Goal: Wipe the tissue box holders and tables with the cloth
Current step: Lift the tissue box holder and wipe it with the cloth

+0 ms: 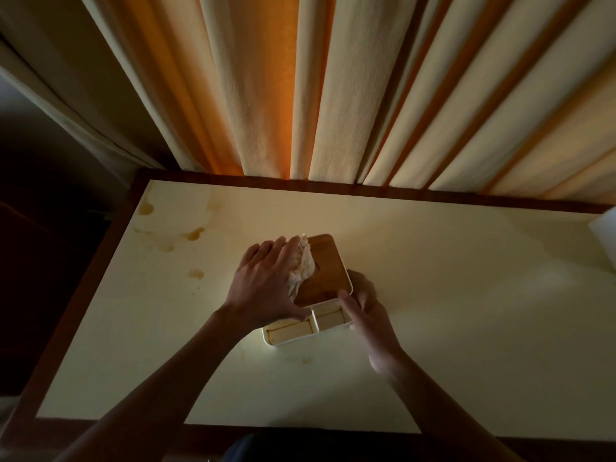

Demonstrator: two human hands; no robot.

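The tissue box holder [310, 295] sits mid-table, w/ a wooden lid [325, 265] on its far part and two open white compartments [328, 320] on the near end. The cloth [301, 266], pale and crumpled, lies on the lid's left edge, under your left hand [263, 285]. That hand is spread flat, fingers straight, pressing the cloth down onto the lid and the holder's left side, not pinching it. Your right hand [365, 308] is at the holder's near-right corner, thumb laid on the rim and fingers wrapped round the right side, so it's gripping the holder to steady it.

Step in hand, as I read it: wiping the holder's top, approx. the first part of the job. Most of the lid's right half is bare of cloth, so the next move prob. needs you to slide the cloth across the lid twd the right while the right hand holds the holder against the push. Compartments and outer walls likely come after.

Outward: the cream table [450, 295] w/ dark wood edging shows brownish stains [195, 233] near its far-left corner, well apart from the holder, so the table wipe looks not yet done there. Pleated curtains [333, 95] hang behind the far edge. A pale object [605, 238] is cut off at the right; can't tell what it is.
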